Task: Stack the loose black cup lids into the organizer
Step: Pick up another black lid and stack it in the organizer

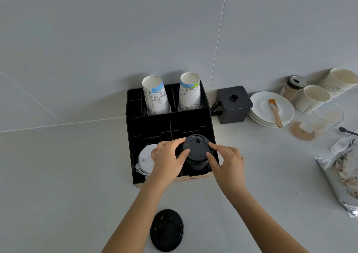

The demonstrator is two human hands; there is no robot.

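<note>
left hand (167, 159) and right hand (227, 165) pinch one lid stack (196, 151) – one loose lid (166, 230).

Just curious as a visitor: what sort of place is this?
Probably a café or drinks-prep counter: a black organizer holds paper cups and stacked black lids, with a pile of white saucers nearby.

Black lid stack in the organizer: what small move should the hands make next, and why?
Probably release the top lid and lower the right hand to the loose black lid on the counter. The left hand and right hand both hold that lid's rim; it seems level on the stack in the organizer, and one lid lies outside it.
</note>
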